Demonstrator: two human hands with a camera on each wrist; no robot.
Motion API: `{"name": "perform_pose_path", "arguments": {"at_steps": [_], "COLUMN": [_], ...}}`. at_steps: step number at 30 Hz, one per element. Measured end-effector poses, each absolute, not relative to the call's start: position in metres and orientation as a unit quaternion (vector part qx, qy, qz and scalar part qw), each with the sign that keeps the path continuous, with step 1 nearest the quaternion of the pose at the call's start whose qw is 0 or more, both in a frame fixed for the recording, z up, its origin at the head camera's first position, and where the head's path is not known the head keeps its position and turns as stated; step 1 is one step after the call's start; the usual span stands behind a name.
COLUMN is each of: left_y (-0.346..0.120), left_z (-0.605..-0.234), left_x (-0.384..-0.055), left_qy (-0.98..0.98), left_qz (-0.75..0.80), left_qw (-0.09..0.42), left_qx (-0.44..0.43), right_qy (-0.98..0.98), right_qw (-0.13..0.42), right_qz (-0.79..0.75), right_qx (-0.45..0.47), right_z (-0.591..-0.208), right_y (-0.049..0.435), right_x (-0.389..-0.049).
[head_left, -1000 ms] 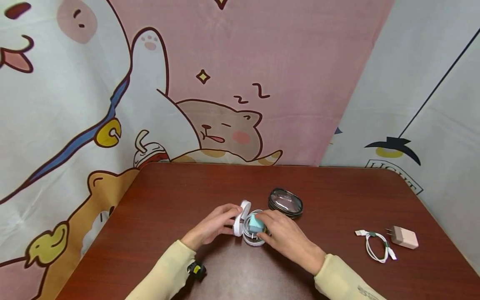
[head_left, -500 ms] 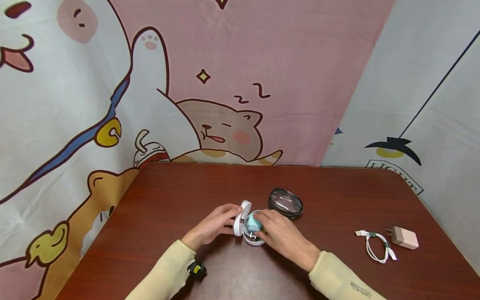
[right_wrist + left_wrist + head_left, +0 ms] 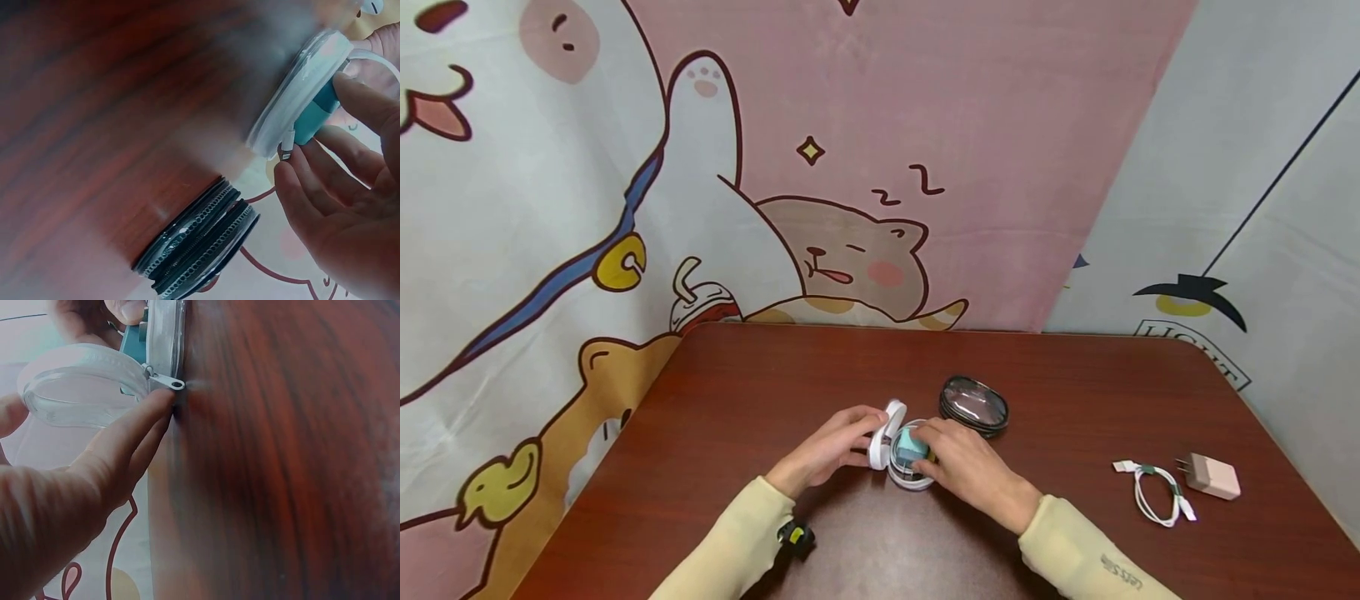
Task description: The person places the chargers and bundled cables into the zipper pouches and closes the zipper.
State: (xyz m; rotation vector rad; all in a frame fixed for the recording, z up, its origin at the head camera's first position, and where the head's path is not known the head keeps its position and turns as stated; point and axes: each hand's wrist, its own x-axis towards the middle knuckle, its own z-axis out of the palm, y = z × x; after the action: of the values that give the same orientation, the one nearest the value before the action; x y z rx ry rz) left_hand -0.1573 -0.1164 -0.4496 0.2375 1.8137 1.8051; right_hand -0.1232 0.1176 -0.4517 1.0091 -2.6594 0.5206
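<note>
A small round white-rimmed clear zip case (image 3: 892, 423) stands unzipped near the table's middle, its lid raised. My left hand (image 3: 831, 450) holds that lid at its left side, thumb and fingers on either side of it; a metal zipper pull (image 3: 167, 382) sits by a fingertip. Within the base lies a coiled white cable (image 3: 910, 484), and its small metal plug (image 3: 286, 150) pokes out at the rim. A teal charger (image 3: 911, 447) is among the coils, pinched between the thumb and fingers of my right hand (image 3: 973, 475). My right fingers partly hide the charger.
Behind my right hand lies a black-edged clear zip case (image 3: 974, 405). Farther right on the brown table (image 3: 1060, 375) are a tied white cable (image 3: 1150, 500) and a pink charger (image 3: 1213, 477). A printed cloth (image 3: 1000, 167) hangs along the table's back edge.
My right hand has shifted slightly left, and the teal charger has turned and settled into the coil, its prongs now less visible. My left hand has kept its hold on the lid.
</note>
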Motion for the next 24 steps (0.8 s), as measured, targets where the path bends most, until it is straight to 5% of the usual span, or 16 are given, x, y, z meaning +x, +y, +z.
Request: {"name": "perform_pose_path", "arguments": {"at_steps": [16, 19, 24], "left_y": [-0.115, -0.119, -0.130], "left_z": [-0.449, -0.450, -0.448], "left_x": [-0.157, -0.156, -0.157], "left_qy": [0.683, 0.729, 0.853], "left_qz": [0.668, 0.636, 0.443], "left_qw": [0.278, 0.212, 0.011], "left_qx": [0.099, 0.136, 0.275], "right_qy": [-0.938, -0.942, -0.949], "right_qw": [0.094, 0.104, 0.112], "right_qz": [0.198, 0.194, 0.188], "right_qx": [0.269, 0.252, 0.227], "right_z": [-0.440, -0.435, -0.430], "right_y": [0.152, 0.163, 0.179], "right_x": [-0.117, -0.115, -0.113]}}
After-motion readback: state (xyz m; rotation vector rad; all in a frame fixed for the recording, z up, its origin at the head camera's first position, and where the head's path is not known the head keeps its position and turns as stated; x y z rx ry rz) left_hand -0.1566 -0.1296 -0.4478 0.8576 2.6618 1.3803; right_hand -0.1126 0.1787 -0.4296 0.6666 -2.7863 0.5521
